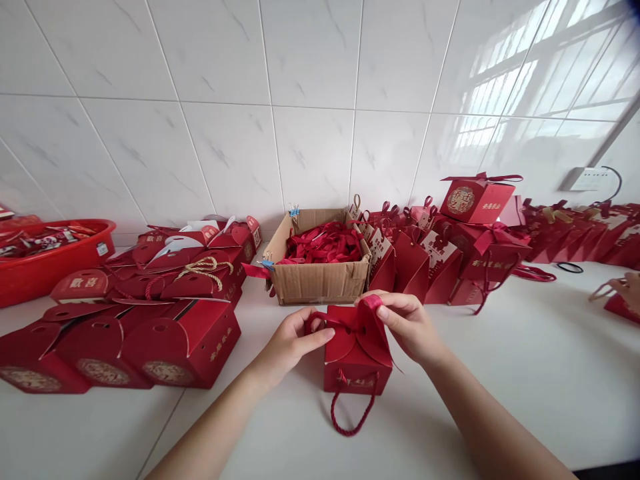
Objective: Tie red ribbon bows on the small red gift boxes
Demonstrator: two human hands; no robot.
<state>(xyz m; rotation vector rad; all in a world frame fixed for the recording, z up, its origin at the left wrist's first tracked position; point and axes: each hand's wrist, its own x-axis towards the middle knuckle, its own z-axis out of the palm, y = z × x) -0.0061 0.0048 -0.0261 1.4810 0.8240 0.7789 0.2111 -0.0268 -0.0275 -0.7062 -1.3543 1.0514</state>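
Red box point(332, 375): standing upright, cord handle point(351, 433) pointing toward wearer
Ribbon point(371, 305): running left-right across top
Left fingers point(316, 341), right fingers point(396, 320): pinching ribbon

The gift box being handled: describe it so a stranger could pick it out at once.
On the white table, find the cardboard box of red ribbons. Just in front sits a red gift box, cord handle toward the viewer. Only this one has a left hand and right hand at its ribbon.
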